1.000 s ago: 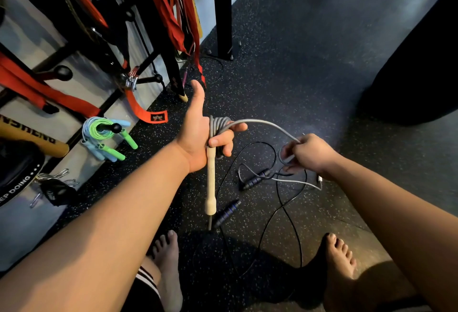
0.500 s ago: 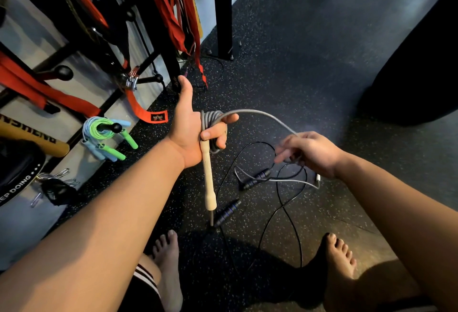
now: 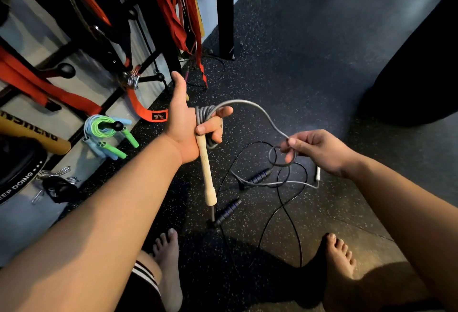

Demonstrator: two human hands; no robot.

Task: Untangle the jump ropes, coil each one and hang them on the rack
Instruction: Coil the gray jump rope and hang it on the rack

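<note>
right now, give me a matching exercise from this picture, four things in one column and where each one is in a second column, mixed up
Things
1 grey rope
2 wooden handle
3 black rope handles
4 green and blue ropes

Places
a hung on a rack peg
b lying on the floor
c coiled in the left hand, a loop pinched by the right hand
d pointing down below the left hand

Pairs: 1-c, 2-d, 3-b, 4-a
</note>
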